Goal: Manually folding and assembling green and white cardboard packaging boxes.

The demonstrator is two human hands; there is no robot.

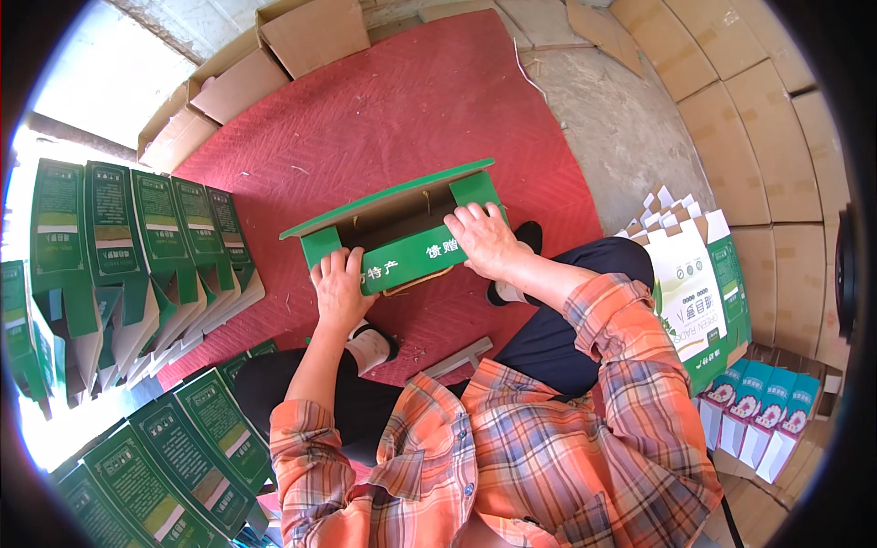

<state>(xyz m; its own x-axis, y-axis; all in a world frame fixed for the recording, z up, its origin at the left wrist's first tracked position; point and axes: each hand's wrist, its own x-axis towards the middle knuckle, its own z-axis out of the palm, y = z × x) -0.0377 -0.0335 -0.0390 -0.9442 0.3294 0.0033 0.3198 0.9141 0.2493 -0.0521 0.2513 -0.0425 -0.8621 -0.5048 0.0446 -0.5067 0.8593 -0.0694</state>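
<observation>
Between my feet stands a green cardboard gift box [408, 261] with white lettering on its near panel. Its top is open to a dark brown inside, and a long flap stands up along the far edge. At the box's near left corner, my left hand [341, 290] curls its fingers over the rim. My right hand [484, 242] grips the right end of the same panel, fingers bent over the edge. A yellowish cord handle [418, 280] shows below the near panel. Two small cord ends hang on the inner far wall.
Green folded cartons [114, 247] stand in rows at the left, with more green boxes [187, 447] at lower left. White and green cartons [687, 292] and teal-and-white boxes [763, 402] sit at the right. Brown cartons [763, 119] are stacked beyond. A red mat [393, 110] covers the floor.
</observation>
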